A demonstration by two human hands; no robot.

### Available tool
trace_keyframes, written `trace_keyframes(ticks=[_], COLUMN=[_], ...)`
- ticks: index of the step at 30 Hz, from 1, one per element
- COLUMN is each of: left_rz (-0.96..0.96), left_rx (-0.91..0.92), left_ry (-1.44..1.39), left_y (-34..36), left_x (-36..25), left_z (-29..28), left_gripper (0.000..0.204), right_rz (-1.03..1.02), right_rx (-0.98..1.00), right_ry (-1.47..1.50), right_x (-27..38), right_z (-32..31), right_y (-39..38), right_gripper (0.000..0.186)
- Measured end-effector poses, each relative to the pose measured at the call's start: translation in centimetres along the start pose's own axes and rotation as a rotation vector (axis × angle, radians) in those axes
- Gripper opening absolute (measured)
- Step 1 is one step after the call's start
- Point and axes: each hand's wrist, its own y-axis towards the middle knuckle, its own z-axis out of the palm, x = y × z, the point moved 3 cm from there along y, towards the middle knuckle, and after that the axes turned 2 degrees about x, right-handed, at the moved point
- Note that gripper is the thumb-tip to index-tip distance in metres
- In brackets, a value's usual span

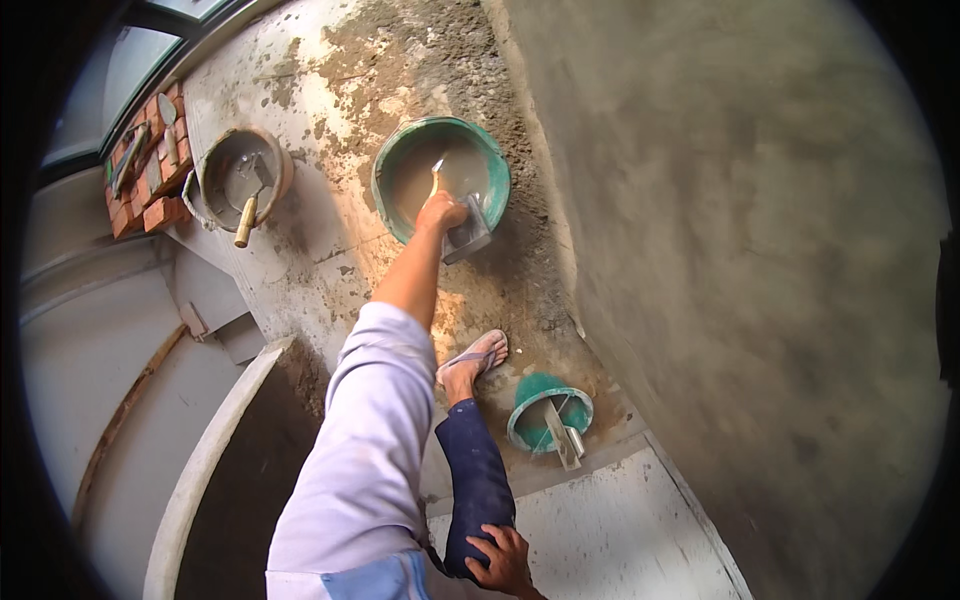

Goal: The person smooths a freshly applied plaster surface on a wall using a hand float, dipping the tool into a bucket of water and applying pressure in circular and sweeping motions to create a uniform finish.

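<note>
My left hand (441,212) is closed around a pale yellow-handled tool (437,182) reaching into the green bucket (383,165) of murky grey-brown water. A grey flat metal trowel (470,240) is at the same hand, over the bucket's near rim; its grip is hidden. My right hand (500,558) rests on my dark-trousered leg with fingers spread, holding nothing visible. My sandalled foot (473,358) stands below the bucket, beside a smaller green bucket (519,430) with flat tools (559,433) leaning in it.
A second bucket (276,205) with a wooden-handled tool (246,219) stands left, near stacked bricks (164,211) with trowels. A curved ledge (215,445) edges a drop at lower left. The grey plastered wall (730,250) fills the right; a window (105,85) is top left.
</note>
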Motion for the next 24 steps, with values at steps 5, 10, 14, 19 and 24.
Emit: trace_keyframes(ticks=[5,10,14,19,24], left_rz=[0.427,1.070,1.239,1.863,1.951], left_rx=[-0.179,-0.381,-0.424,-0.647,-0.608], left_ry=[-0.163,-0.254,-0.129,-0.206,-0.191], left_y=[-9.9,-33.2,-50.7,-64.5,-69.6], left_x=[4.0,-10.6,-21.3,-33.0,-39.8], left_z=[-7.0,-11.8,-20.0,-21.4,-19.1], left_gripper=[0.071,0.083,0.073,0.067,0.074], right_rz=[-0.033,-0.188,-0.036,0.034,0.135], right_rx=[0.062,-0.113,-0.118,-0.436,-0.556], right_ry=[0.062,0.103,0.145,0.137,0.227], right_x=[2.6,-10.6,0.4,1.3,0.4], right_z=[-1.9,7.5,-6.8,-12.9,-15.7], right_y=[-0.5,-0.4,0.7,0.0,-3.6], right_gripper=[0.039,0.036,0.029,0.039,0.037])
